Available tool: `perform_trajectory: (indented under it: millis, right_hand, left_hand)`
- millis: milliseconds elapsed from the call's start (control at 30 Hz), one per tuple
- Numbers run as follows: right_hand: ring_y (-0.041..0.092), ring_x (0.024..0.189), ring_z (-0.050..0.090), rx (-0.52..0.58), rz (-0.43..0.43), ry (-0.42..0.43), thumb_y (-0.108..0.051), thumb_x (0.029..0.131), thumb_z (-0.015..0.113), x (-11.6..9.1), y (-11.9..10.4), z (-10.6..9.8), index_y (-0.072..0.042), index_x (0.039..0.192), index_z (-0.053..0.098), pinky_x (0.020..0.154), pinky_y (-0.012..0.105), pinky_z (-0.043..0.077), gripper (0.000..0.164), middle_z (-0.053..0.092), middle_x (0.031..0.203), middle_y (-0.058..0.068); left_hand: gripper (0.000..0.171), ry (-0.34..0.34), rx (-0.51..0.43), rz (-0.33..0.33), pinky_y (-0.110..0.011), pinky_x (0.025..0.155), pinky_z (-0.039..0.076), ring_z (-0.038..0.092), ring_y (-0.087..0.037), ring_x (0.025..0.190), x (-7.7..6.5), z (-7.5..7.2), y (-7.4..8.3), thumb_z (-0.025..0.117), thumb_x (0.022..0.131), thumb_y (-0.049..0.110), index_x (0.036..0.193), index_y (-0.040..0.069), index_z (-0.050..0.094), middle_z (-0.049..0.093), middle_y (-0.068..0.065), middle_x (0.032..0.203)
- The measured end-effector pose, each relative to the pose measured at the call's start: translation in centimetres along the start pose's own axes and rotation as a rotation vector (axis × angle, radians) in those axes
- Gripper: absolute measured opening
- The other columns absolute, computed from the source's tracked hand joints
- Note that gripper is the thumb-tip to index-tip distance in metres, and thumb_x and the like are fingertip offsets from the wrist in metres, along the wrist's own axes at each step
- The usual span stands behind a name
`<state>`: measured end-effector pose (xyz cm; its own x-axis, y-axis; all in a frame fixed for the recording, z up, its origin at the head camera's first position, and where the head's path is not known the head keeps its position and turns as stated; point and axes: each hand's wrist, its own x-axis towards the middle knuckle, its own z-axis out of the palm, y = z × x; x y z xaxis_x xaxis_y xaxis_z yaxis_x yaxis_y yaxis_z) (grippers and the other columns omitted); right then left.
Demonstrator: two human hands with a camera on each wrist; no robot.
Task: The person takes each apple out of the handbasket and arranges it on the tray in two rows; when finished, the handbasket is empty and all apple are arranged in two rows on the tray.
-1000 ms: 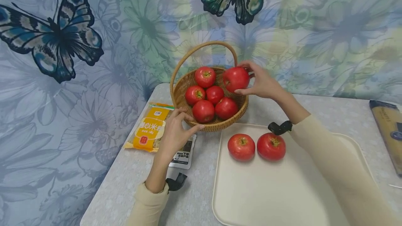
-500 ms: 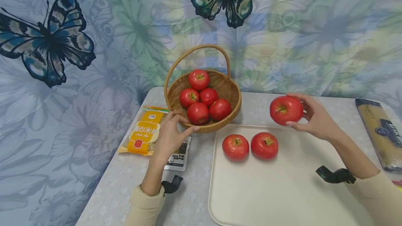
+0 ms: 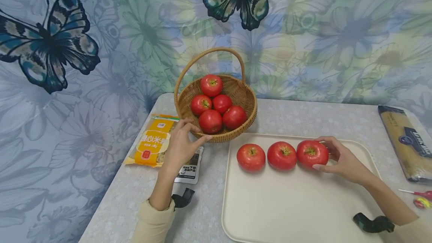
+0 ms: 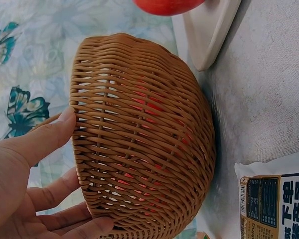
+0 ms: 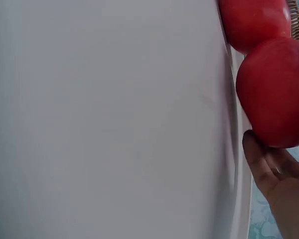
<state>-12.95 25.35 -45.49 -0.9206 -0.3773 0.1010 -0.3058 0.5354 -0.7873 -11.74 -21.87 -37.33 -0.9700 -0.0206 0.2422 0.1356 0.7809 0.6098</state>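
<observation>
My right hand [image 3: 344,160] grips a red apple [image 3: 310,153] at the right end of a row of three on the cream tray [image 3: 287,205]. Thumb and fingers lie on its right side, and the right wrist view shows this apple [image 5: 274,94] against its neighbour [image 5: 256,22]. The other two apples are a middle one [image 3: 281,156] and a left one [image 3: 251,157]. My left hand [image 3: 182,141] holds the rim of a wicker basket [image 3: 229,136], thumb and fingertips at its edge. Several red apples [image 3: 210,121] lie inside, partly visible through the weave in the left wrist view.
A yellow food packet [image 3: 153,141] lies left of the basket, with a white-edged pouch [image 3: 189,170] partly under my left arm. At the right are a long brown packet [image 3: 406,143] and lollipops [image 3: 422,202]. A butterfly-print cloth [image 3: 303,48] hangs behind the table.
My right hand has carried an apple out of the basket, rightward and then down to the tray beside the other two. The left hand stays at the basket rim.
</observation>
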Motion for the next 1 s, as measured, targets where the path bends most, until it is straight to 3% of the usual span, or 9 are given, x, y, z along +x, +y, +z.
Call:
perform_trajectory:
  millis: [167,300,400,500,633,700,867,1000]
  right_hand:
    - [-0.018,0.105,0.046,-0.015,0.019,-0.007,-0.015,0.075,0.085,-0.5,0.0,0.4,-0.005,0.136,0.041,0.086,0.002,0.042,0.076,0.051,0.126,0.004]
    - [-0.017,0.104,0.047,-0.001,0.011,-0.009,-0.011,0.075,0.085,-0.8,0.3,0.2,-0.004,0.136,0.039,0.085,0.003,0.042,0.077,0.049,0.123,-0.015]
    - [-0.019,0.106,0.045,0.017,0.007,-0.013,-0.008,0.075,0.084,-1.0,0.4,0.1,-0.002,0.135,0.038,0.084,0.003,0.044,0.075,0.046,0.123,-0.017]
    - [-0.020,0.109,0.041,0.002,0.040,-0.027,-0.010,0.077,0.083,-0.9,0.3,-0.2,-0.002,0.135,0.036,0.084,0.004,0.044,0.075,0.047,0.129,-0.003]
    - [0.002,0.113,0.052,-0.049,0.106,-0.062,-0.018,0.080,0.082,-0.7,0.2,-0.5,-0.004,0.138,0.036,0.083,0.009,0.046,0.075,0.050,0.133,0.017]
    - [0.003,0.112,0.054,-0.054,0.124,-0.076,-0.019,0.081,0.081,-0.7,0.3,-0.6,-0.005,0.139,0.036,0.082,0.011,0.047,0.075,0.051,0.132,0.020]
    - [-0.021,0.103,0.041,-0.052,0.112,-0.089,-0.019,0.081,0.081,-0.7,0.3,-0.7,-0.004,0.138,0.037,0.081,0.013,0.049,0.073,0.052,0.130,0.019]
    - [-0.021,0.104,0.039,-0.145,0.033,-0.093,-0.023,0.078,0.083,-0.5,-0.3,-1.7,-0.004,0.136,0.042,0.082,0.013,0.049,0.074,0.053,0.129,0.015]
  left_hand:
    - [0.042,-0.005,-0.001,-0.005,-0.058,0.109,0.037,0.043,-0.039,0.132,-0.2,0.0,-0.1,0.082,0.078,0.039,0.093,0.002,0.070,0.055,-0.020,0.130]
    - [0.042,-0.005,-0.002,0.006,-0.057,0.109,0.037,0.044,-0.038,0.132,-0.2,0.0,-0.2,0.082,0.078,0.039,0.093,0.002,0.070,0.055,-0.020,0.129]
    - [0.042,-0.001,0.002,0.013,-0.057,0.108,0.038,0.044,-0.038,0.131,-0.2,0.0,-0.2,0.082,0.078,0.039,0.092,0.002,0.070,0.055,-0.020,0.129]
    - [0.042,0.003,0.001,0.014,-0.056,0.108,0.039,0.044,-0.038,0.131,-0.1,-0.1,-0.2,0.083,0.078,0.038,0.093,0.001,0.070,0.055,-0.020,0.130]
    - [0.042,0.004,-0.004,0.014,-0.056,0.108,0.038,0.044,-0.038,0.131,0.0,0.0,-0.1,0.083,0.078,0.038,0.094,0.001,0.070,0.055,-0.020,0.130]
    - [0.042,0.002,-0.003,0.013,-0.057,0.108,0.038,0.044,-0.038,0.132,0.0,0.0,-0.1,0.083,0.078,0.038,0.093,0.001,0.070,0.055,-0.020,0.130]
    - [0.042,0.000,-0.001,0.012,-0.057,0.109,0.038,0.043,-0.038,0.133,-0.1,0.0,-0.1,0.082,0.078,0.038,0.094,0.001,0.070,0.055,-0.020,0.130]
    - [0.042,0.001,-0.002,0.019,-0.056,0.109,0.038,0.043,-0.037,0.133,0.1,0.1,0.0,0.083,0.078,0.037,0.095,0.001,0.070,0.054,-0.020,0.131]
